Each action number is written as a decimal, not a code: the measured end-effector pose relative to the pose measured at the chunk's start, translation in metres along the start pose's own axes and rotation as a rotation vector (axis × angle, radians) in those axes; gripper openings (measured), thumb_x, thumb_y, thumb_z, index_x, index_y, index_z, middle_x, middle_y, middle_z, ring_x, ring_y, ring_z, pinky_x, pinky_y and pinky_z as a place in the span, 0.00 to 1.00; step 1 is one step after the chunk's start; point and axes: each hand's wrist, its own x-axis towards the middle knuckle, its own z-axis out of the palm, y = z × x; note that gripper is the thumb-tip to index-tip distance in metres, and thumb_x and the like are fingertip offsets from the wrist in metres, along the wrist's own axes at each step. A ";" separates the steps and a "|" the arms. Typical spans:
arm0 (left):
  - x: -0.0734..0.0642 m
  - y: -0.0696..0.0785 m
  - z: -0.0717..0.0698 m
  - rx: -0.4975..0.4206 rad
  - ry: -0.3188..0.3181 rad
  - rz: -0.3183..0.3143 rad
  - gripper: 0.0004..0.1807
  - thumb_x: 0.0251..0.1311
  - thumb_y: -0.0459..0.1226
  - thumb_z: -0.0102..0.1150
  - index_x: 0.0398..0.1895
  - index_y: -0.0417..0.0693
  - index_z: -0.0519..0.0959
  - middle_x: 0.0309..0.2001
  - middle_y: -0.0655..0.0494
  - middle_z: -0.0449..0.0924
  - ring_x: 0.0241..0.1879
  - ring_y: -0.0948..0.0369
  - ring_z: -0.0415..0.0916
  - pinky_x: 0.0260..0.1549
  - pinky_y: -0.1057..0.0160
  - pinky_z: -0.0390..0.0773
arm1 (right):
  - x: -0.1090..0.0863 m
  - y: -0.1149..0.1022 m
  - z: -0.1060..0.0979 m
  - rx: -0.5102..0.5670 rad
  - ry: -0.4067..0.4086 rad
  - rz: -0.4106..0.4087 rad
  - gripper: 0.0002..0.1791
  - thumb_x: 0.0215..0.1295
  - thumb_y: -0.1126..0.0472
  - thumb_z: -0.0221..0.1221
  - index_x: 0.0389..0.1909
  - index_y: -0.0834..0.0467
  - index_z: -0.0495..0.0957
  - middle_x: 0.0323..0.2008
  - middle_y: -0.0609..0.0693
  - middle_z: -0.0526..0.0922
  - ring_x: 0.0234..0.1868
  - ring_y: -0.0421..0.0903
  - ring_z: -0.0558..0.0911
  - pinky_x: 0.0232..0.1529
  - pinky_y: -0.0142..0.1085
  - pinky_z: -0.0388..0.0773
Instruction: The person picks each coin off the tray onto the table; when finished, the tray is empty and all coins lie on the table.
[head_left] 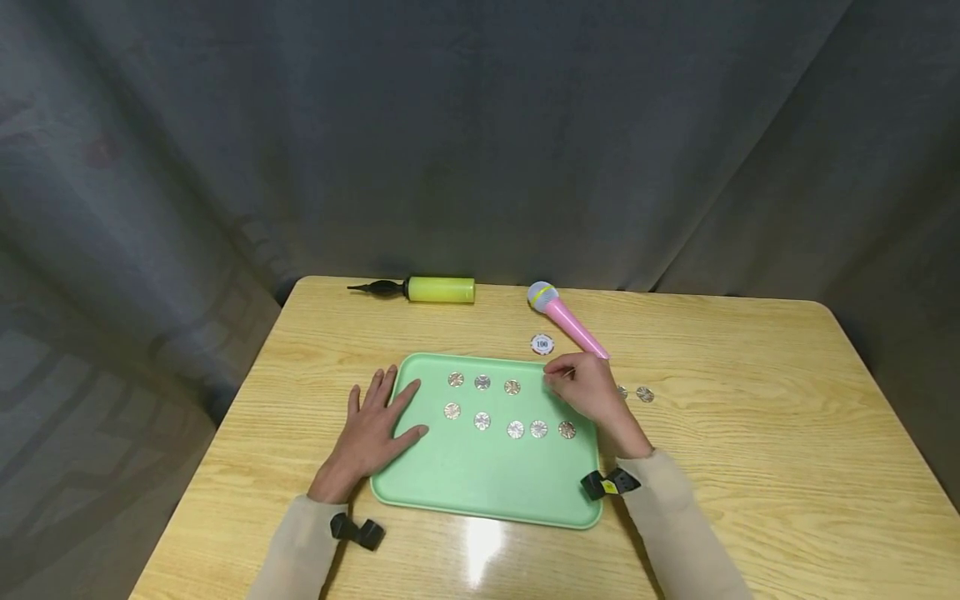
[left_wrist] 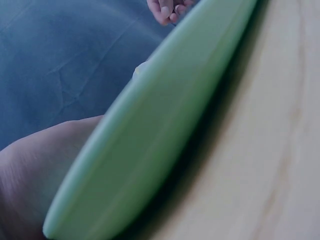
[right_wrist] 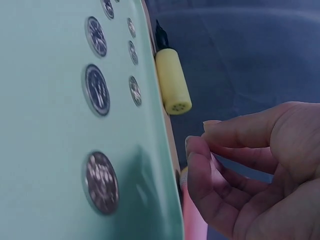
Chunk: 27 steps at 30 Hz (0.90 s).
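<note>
A green tray (head_left: 480, 483) bears several round metal coins in two rows, such as one coin (head_left: 482, 421) in the nearer row and another coin (right_wrist: 135, 91) in the farther row. My left hand (head_left: 371, 437) rests with spread fingers over the tray's left rim. Over the tray's back right corner, my right hand (head_left: 588, 387) pinches what looks like a coin (head_left: 569, 374), mostly hidden by the fingertips. In the right wrist view, thumb and fingers of the right hand (right_wrist: 250, 165) come together above the rim. Right of the tray lies a coin (head_left: 645, 394), with another partly behind the hand.
Behind the tray lie a white chip (head_left: 542, 344) marked 100 and a pink toy microphone (head_left: 573, 325). A yellow hand pump (head_left: 441, 290) with a black nozzle is at the back edge of the wooden table (head_left: 757, 433). A grey curtain (head_left: 480, 142) hangs behind.
</note>
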 end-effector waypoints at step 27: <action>-0.001 -0.002 0.001 0.017 0.040 0.015 0.37 0.65 0.55 0.56 0.76 0.56 0.64 0.80 0.39 0.51 0.80 0.39 0.46 0.70 0.27 0.45 | 0.012 -0.009 0.040 -0.144 -0.048 -0.032 0.09 0.58 0.65 0.69 0.39 0.62 0.88 0.36 0.55 0.88 0.38 0.47 0.83 0.40 0.39 0.80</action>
